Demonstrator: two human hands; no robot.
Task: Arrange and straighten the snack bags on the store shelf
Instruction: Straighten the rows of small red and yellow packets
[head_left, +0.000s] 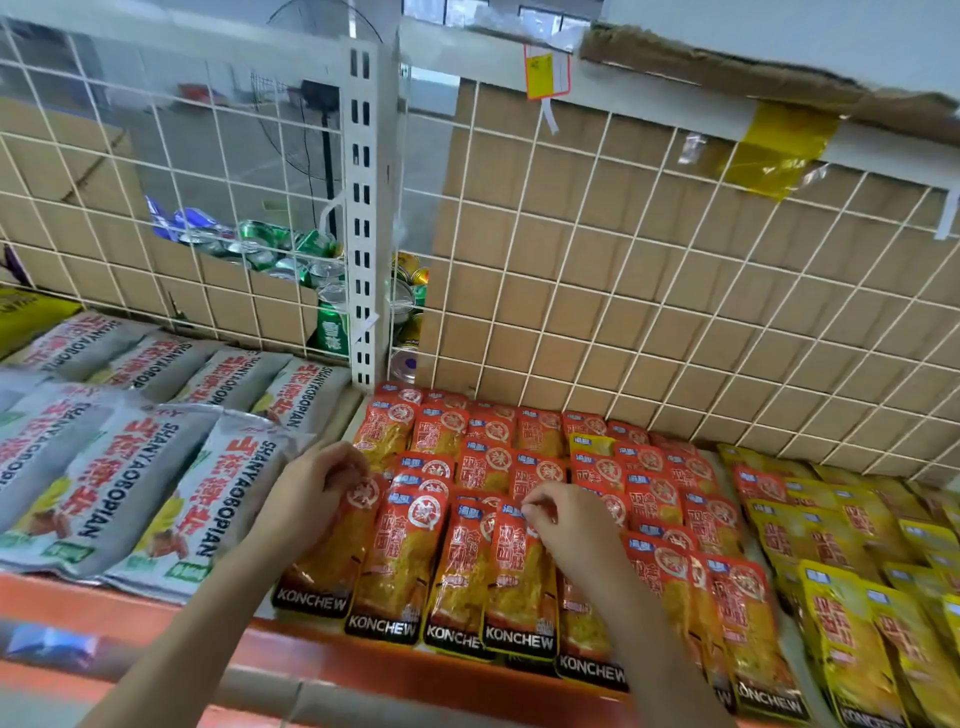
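Bright, even light — soft blur, edges bowed.

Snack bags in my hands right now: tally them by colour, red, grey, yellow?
Red bags: 2, the leftmost bag gripped by the left hand, a front-row bag pinched by the right hand
Grey bags: 0
Yellow bags: 0
Total: 2

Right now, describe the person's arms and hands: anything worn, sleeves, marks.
Left hand and right hand: no gloves, rings, watch or bracelet show. Left forearm and right forearm: bare, no sleeve in view down to the picture's edge.
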